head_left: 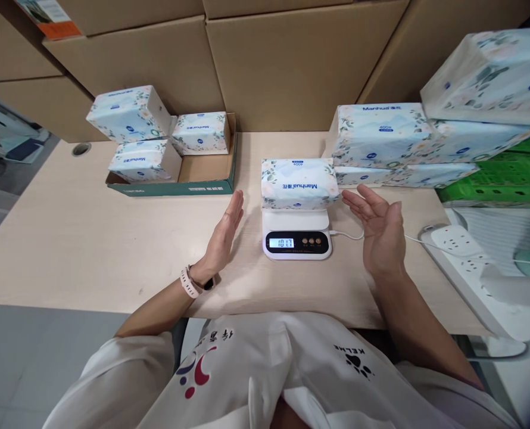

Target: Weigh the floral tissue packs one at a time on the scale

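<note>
A pack of tissues rests on a white digital scale, whose lit display shows what looks like 101.7. To the left of the scale, my left hand is held open, fingers extended, touching nothing. On the other side my right hand is open too, palm facing the scale, its fingertips close to the pack's right end. Both hands are empty. A white cable runs from the scale's right side and passes behind my right hand.
At the left, a green-sided cardboard tray holds several tissue packs. More packs are stacked at the back right, beside a green plastic crate. A white power strip lies at the right edge. Large cardboard boxes wall the back.
</note>
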Demonstrator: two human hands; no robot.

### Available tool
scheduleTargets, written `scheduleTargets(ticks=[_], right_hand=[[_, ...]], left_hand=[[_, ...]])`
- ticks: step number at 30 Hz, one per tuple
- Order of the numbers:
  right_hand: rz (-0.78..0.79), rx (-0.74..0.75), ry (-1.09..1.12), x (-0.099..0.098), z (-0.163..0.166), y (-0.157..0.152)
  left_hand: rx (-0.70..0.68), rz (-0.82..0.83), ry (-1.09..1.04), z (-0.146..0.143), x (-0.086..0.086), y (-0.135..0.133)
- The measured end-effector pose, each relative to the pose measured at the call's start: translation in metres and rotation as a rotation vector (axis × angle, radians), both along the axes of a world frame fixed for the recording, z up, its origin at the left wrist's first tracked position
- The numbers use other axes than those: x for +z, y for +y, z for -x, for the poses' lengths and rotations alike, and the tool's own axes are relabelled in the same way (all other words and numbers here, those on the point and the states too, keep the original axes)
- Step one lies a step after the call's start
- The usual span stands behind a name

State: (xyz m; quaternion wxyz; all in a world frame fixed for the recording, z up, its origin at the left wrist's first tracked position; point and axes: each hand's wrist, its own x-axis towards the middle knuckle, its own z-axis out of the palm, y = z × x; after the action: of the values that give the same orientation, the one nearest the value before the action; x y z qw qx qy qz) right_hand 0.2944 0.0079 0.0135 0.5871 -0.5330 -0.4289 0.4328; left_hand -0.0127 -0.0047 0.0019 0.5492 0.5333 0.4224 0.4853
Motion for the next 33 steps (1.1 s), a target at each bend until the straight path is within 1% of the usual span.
scheduleTargets(ticks=[11, 17, 24, 33], right_hand=[[0.010, 0.100, -0.074, -0.0038, -0.0006, -0.0039], [0.013, 0.105, -0.098, -0.0064, -0.0027, -0.0043], [-0.009, 0.152, -0.179, -0.0068, -0.0067, -0.0061], [-0.029, 0.148, -0.177, -0.0095, -0.0079, -0.0049]], left_hand=[[0.007, 0.043, 0.012, -0.0019, 0.0039, 0.0014], [0.010, 0.054, -0.001, -0.0010, 0.0027, 0.0019], [0.007, 0.050, -0.027, 0.0007, -0.0020, 0.0031], [0.012, 0.075, -0.022, -0.0004, 0.0009, 0.0028]])
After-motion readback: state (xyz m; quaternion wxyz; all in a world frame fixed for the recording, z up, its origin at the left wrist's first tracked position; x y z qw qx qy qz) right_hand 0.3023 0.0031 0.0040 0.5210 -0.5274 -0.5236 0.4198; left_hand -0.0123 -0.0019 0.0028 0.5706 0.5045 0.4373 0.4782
